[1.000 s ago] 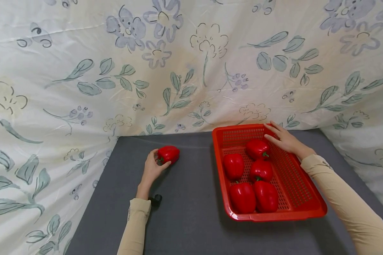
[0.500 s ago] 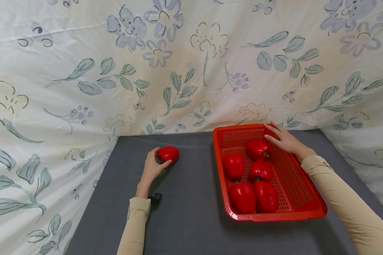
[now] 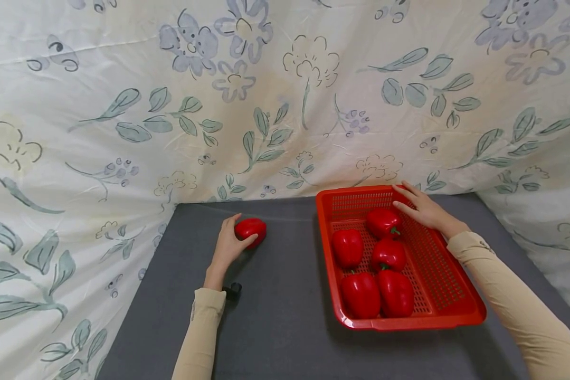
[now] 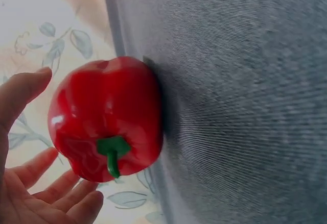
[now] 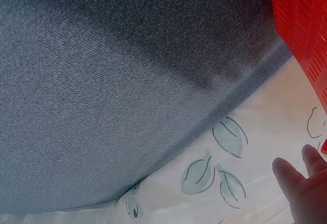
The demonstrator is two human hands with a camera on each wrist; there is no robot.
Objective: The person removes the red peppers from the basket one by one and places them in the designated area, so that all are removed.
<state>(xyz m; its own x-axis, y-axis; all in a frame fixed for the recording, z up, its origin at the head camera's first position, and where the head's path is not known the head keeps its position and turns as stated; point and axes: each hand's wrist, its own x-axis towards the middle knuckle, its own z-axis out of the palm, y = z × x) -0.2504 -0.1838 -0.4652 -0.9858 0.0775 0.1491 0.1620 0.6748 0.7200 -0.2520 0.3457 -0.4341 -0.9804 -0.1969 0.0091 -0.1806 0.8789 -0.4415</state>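
Observation:
A red bell pepper (image 3: 250,232) lies on the grey tabletop at the left of the head view. My left hand (image 3: 228,241) is around its near-left side, fingers and thumb spread. The left wrist view shows the pepper's (image 4: 110,117) green stem facing the camera. There, the thumb is apart from the skin and the fingertips come right up to its lower side. At the right, my right hand (image 3: 425,210) lies over the far right rim of a red plastic basket (image 3: 437,321), fingers extended. Several red bell peppers (image 3: 361,295) lie inside the basket.
A dark grey cloth (image 3: 285,295) covers the table. Floral fabric (image 3: 285,105) hangs behind it and at both sides. A small black item (image 3: 233,291) shows at the left wrist. The right forearm (image 3: 513,301) runs along the basket's right side.
My left hand has shifted slightly forward, and its fingers have spread wider around the pepper. The pepper's stem is now hidden in the head view. The right hand and basket have stayed put.

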